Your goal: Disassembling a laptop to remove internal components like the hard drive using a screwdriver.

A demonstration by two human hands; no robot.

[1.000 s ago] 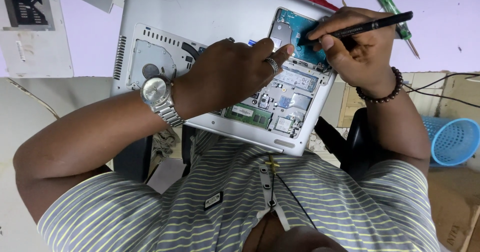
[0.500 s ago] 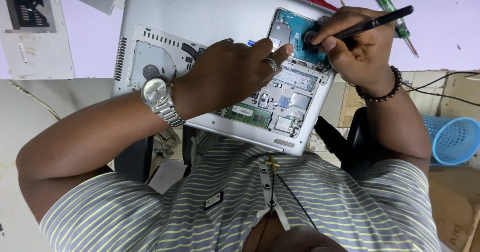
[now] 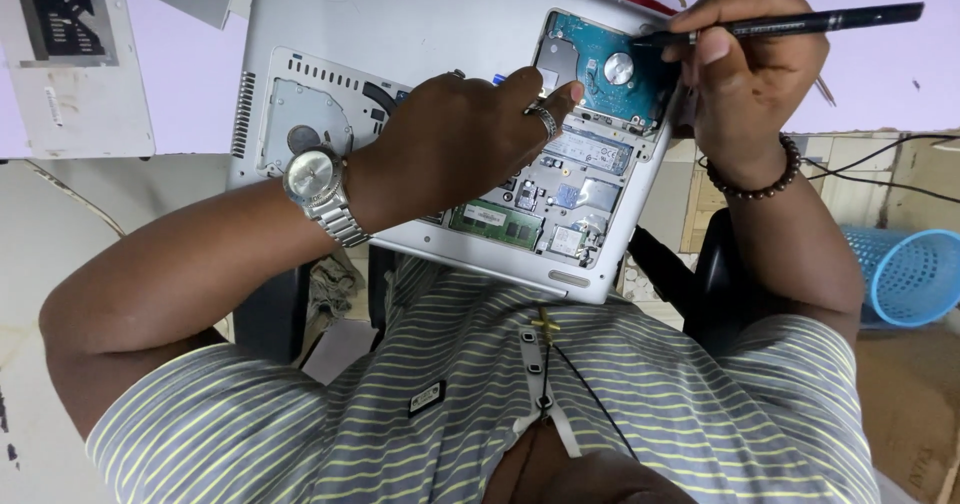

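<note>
A slim black screwdriver (image 3: pixel 800 24) lies almost level across the top right of the view, pinched between thumb and fingers of the right hand (image 3: pixel 750 64); its metal tip meets the teal circuit board of a hard drive (image 3: pixel 610 74) near that board's right edge, though the very point is too small to make out. The drive sits in the far right corner of an opened silver laptop base (image 3: pixel 400 24), which rests on the pale lilac desk (image 3: pixel 180 84) and juts past its near edge toward the person's chest. The left hand (image 3: pixel 460 149) lies palm down across the laptop's middle, fingers curled, a ringed finger touching the drive's left edge; it clasps nothing that can be seen, and it hides much of the board beneath it. A green memory stick (image 3: pixel 495 222) and small silver parts show just below that hand. A silver wristwatch (image 3: pixel 320 189) covers part of the round fan cut-out at the laptop's left side. A dark bead bracelet (image 3: pixel 755 179) circles the right wrist. At the right edge, beyond the desk, a blue mesh basket (image 3: pixel 915 274) is cut off by the frame. A white panel (image 3: pixel 70 64) at the desk's left corner is also only partly in view.
</note>
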